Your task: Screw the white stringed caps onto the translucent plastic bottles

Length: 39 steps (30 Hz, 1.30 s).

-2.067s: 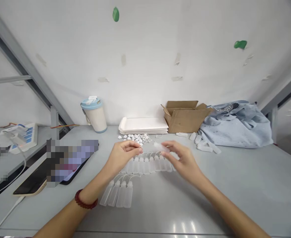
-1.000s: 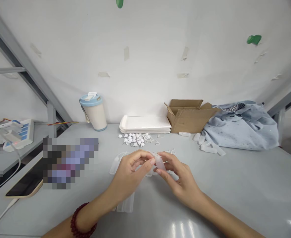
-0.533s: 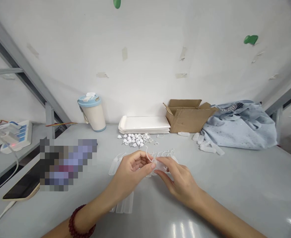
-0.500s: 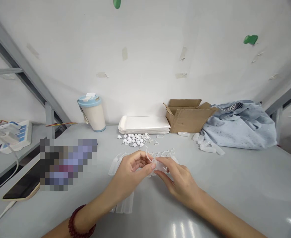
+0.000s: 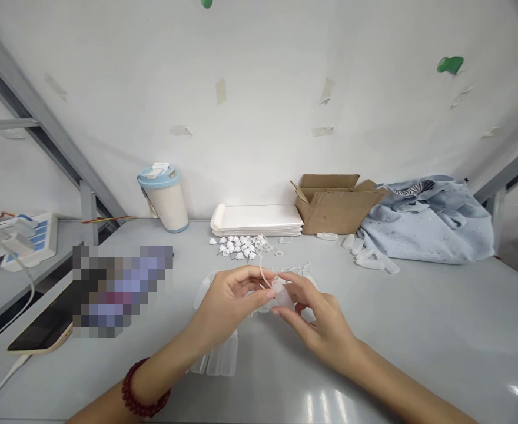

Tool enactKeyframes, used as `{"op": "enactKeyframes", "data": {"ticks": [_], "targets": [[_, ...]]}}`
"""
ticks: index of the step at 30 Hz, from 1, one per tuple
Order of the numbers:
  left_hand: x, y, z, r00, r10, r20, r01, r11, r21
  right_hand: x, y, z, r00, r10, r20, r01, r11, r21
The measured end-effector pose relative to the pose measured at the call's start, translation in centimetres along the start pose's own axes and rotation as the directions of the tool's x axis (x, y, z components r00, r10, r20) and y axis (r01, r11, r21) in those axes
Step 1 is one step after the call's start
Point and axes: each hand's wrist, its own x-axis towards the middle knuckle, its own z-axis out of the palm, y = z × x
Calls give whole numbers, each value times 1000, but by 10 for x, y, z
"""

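Above the middle of the table, my left hand [image 5: 235,297] pinches the neck end of a small translucent plastic bottle [image 5: 284,298] between thumb and index finger. A thin white cord [image 5: 262,271] curves upward from that neck. My right hand [image 5: 323,312] curls round the bottle from the right, index finger by its top and thumb along its lower side. Partly hidden behind both hands are more bottles with cords, such as the one [image 5: 201,293] at left. Several clear bottles [image 5: 221,356] lie side by side below my left wrist.
White pointed caps [image 5: 236,247] lie heaped before a stack of white envelopes [image 5: 259,219]. A cardboard box [image 5: 338,212], blue cloth [image 5: 431,227] and loose bottles [image 5: 369,259] are at right. A tumbler [image 5: 166,200] and phone [image 5: 42,327] are at left.
The bottle in my hands has tilted, its base now pointing down to the right and more of its body showing. My right thumb and index finger have spread a little.
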Motion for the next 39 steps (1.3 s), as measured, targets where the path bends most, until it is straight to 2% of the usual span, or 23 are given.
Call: {"op": "enactKeyframes", "data": {"ticks": [4,9,12,15,18,25,28,30,32,35,37,39], "targets": [[3,-2,-3,997,-73,36,76,994,-85,3,-3,-2,996,81,32,-84,991,105],[2,-4,-1,995,-95,37,98,993,-67,3,0,-1,986,162,48,-167,971,169],[1,-3,2,998,-67,21,66,998,24,2,3,1,984,178,26,-180,971,155],[1,-2,5,1000,-11,25,8,991,131,1,5,3,994,109,12,-109,990,88],[1,-1,5,998,2,55,-11,989,149,1,4,3,998,51,30,-52,997,59],[4,-2,-3,986,2,165,-13,998,65,4,-3,-1,989,118,86,-135,964,228],[5,-6,-4,988,49,149,-76,981,178,4,-1,-1,975,202,93,-220,927,302],[4,-9,-5,986,138,98,-165,915,367,5,1,0,954,281,101,-299,892,339],[1,-9,-4,952,286,110,-298,781,548,7,2,1,931,349,108,-363,851,378],[-2,-7,0,847,457,270,-504,531,681,9,1,0,894,429,132,-439,777,451],[-4,-7,4,790,501,355,-571,389,723,11,0,-1,877,451,163,-467,726,504],[-4,-9,6,761,517,392,-588,292,755,13,-2,-1,873,451,188,-474,687,551]]}}
